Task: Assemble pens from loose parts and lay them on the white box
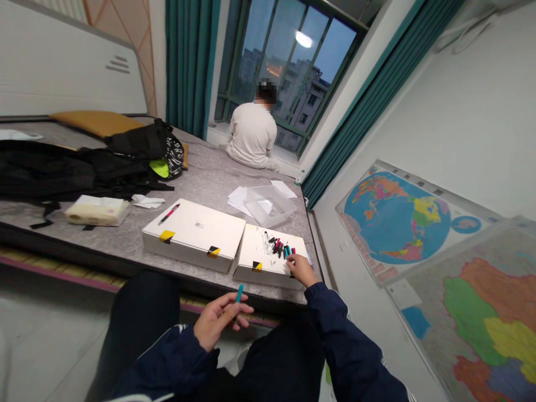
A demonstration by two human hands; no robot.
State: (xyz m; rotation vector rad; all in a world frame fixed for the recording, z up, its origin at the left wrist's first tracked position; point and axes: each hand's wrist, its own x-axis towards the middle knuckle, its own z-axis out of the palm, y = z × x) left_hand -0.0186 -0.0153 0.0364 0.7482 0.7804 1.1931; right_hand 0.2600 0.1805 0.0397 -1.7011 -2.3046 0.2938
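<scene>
Low in front of me, my left hand (220, 319) holds a teal pen part (240, 293) upright between thumb and fingers. It may be a cap or a short barrel. My right hand (302, 269) rests at the near right edge of the smaller white box (247, 267), fingertips drawn together beside a pile of pen parts (278, 247). What those fingertips hold, if anything, is too small to make out. Black, red, teal and clear pieces make up the pile. On the larger white box (205, 223) to the left lies a red and black pen (169, 214).
Behind the boxes are a clear plastic tray (272, 206) and white papers (238, 199). A tissue pack (98, 211) and black bags (84, 167) lie on the left of the grey bed (201, 162). A person (253, 131) sits by the window. Maps (397, 215) hang at right.
</scene>
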